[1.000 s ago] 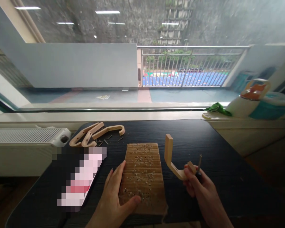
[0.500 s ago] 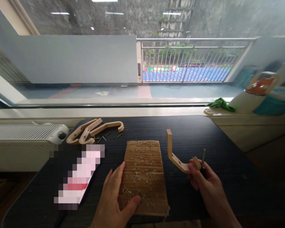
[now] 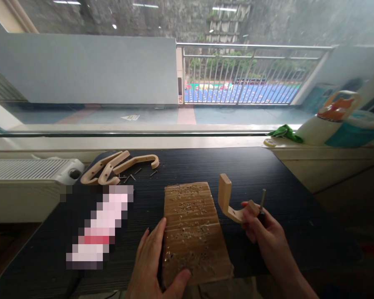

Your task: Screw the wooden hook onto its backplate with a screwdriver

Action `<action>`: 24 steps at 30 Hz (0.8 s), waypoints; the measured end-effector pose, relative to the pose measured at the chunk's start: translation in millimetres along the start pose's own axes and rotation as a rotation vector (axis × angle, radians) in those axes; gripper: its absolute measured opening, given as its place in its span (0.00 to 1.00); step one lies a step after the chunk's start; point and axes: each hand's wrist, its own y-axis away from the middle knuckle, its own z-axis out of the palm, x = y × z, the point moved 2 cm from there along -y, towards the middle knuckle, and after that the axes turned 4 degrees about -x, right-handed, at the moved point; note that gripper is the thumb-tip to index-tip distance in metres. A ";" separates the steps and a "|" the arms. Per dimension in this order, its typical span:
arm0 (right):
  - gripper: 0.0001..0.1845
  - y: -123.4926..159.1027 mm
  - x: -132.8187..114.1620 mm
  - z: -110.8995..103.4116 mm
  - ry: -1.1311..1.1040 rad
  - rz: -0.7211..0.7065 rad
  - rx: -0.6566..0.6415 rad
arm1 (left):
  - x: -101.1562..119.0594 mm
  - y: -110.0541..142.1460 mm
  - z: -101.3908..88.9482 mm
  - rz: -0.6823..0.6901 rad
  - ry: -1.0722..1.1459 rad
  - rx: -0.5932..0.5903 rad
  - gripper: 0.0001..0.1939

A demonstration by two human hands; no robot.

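Note:
A thick piece of cardboard [image 3: 193, 226], pocked with many small holes, lies in front of me on the black table [image 3: 202, 164]. My left hand [image 3: 157, 261] grips its near left side, fingers along the edge and thumb on top. To the right, my right hand [image 3: 264, 232] pinches a curved wooden hook [image 3: 226, 193] by its bent end, with the long arm standing up. The same hand also holds a screwdriver [image 3: 263, 200], its metal shaft pointing upward and its dark handle mostly hidden by the fingers.
Several more wooden hooks [image 3: 112, 168] lie at the table's far left beside scattered screws [image 3: 131, 177]. A blurred-out pinkish item [image 3: 99, 228] is on the left. Behind are a radiator [image 3: 31, 169], a windowsill [image 3: 174, 142], a green cloth [image 3: 285, 133] and a white jug [image 3: 316, 128].
The wooden hook has turned in my right hand, so its end face shows more. The cardboard's near end has shifted right and is tilted slightly, with my left hand still on it.

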 end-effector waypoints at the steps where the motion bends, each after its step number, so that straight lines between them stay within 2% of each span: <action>1: 0.26 0.3 -0.3 -0.1 0.001 0.002 -0.013 | -0.1 -0.9 -2.0 -0.021 0.010 -0.013 0.40; 4: 0.26 1.3 -0.9 -2.4 0.019 0.010 -0.031 | 2.0 -8.0 -14.2 -0.096 0.041 -0.013 0.34; 7: 0.25 3.1 -1.6 -7.2 0.087 -0.014 -0.033 | 9.0 -15.6 -28.7 -0.129 0.092 0.078 0.30; 10: 0.22 7.4 -5.4 -10.6 0.267 -0.124 -0.071 | 16.6 -19.6 -35.6 -0.097 0.160 0.120 0.29; 14: 0.18 14.7 -11.7 -13.2 0.456 -0.248 -0.100 | 21.2 -30.8 -40.4 0.026 0.147 0.069 0.26; 17: 0.19 15.0 -11.9 -17.7 0.390 -0.207 -0.056 | 28.9 -54.2 -44.9 0.244 0.081 -0.086 0.20; 19: 0.21 13.0 -10.0 -21.0 0.310 -0.147 -0.022 | 40.2 -74.2 -43.1 0.420 0.037 -0.274 0.22; 22: 0.24 10.8 -8.8 -24.1 0.256 -0.105 0.000 | 62.3 -102.5 -30.5 0.644 -0.015 -0.496 0.25; 24: 0.24 10.9 -9.9 -25.8 0.248 -0.100 -0.006 | 74.7 -117.6 -17.0 0.737 -0.091 -0.573 0.26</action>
